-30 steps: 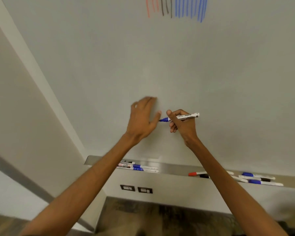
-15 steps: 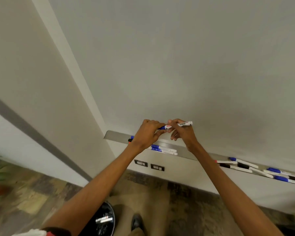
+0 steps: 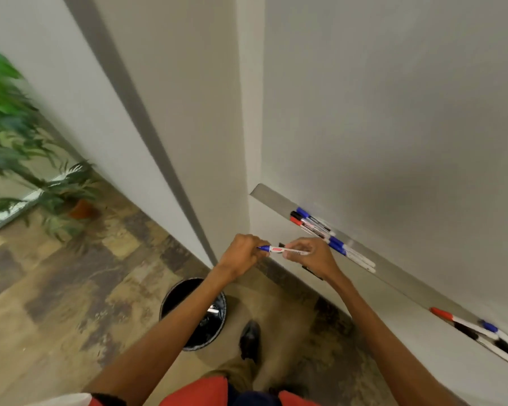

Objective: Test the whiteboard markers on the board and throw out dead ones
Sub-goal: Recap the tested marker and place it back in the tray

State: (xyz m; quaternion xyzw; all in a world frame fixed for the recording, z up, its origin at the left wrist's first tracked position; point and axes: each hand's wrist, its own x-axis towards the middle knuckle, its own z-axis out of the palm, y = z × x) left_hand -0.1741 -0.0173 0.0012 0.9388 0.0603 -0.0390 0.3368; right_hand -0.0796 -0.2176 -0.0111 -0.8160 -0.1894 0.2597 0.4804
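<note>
Head view: the camera looks down past the whiteboard (image 3: 393, 112) to the floor; 1 second ago it faced the board with the coloured test strokes, which are now out of frame.
Blue whiteboard marker (image 3: 289, 251): 1 second ago it was up at the board surface; now it lies level between both hands, off the board, below the marker tray (image 3: 272, 197) and above the floor.
Left hand (image 3: 241, 254): it was spread flat by the tip 1 second ago; now its fingers are curled around the blue cap end.
Right hand (image 3: 313, 256): fingers and thumb pinch the white barrel, as they did 1 second ago.
Meaning for the task: the test of this marker looks finished and the cap appears pressed on; whether it counts as dead cannot be told from here.
Waste bin (image 3: 162, 306): it has come into view just below the left forearm, black-lined, with a pale stick-shaped item inside, so a drop is within easy reach.
Tray markers (image 3: 314, 225): 1 cluster lies near the tray's corner end and another group (image 3: 481, 328) well apart to the right, in blue, red and black.
Writing: the held marker carries a red patch and a line of dark print, too blurred to read; the print on the tray markers is also illegible.
</note>
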